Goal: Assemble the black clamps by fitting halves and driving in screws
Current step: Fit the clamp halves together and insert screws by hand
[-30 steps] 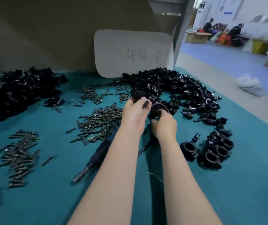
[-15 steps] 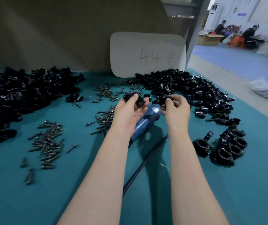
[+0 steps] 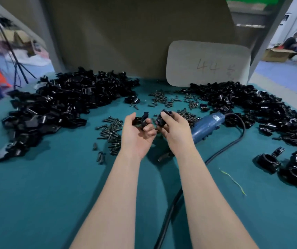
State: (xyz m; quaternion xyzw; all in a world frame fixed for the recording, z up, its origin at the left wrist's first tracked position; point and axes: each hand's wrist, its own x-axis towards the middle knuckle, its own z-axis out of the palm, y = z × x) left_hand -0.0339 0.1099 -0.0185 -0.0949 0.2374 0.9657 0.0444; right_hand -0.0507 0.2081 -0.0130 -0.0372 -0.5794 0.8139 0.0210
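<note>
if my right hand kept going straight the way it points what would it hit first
Likely the scattered screws beyond the right hand, though it may pass above them; depth is unclear.

The right hand (image 3: 175,130) has come away from the pile of black parts (image 3: 243,101), its fingers now pinching a clamp half (image 3: 163,117) lifted off the tabletop (image 3: 54,194). The left hand (image 3: 137,135) has turned palm-up, its second half (image 3: 141,119) just left of the right fingers, not touching. The blue driver (image 3: 207,124), earlier beneath the fingers, now lies to their right.
</note>
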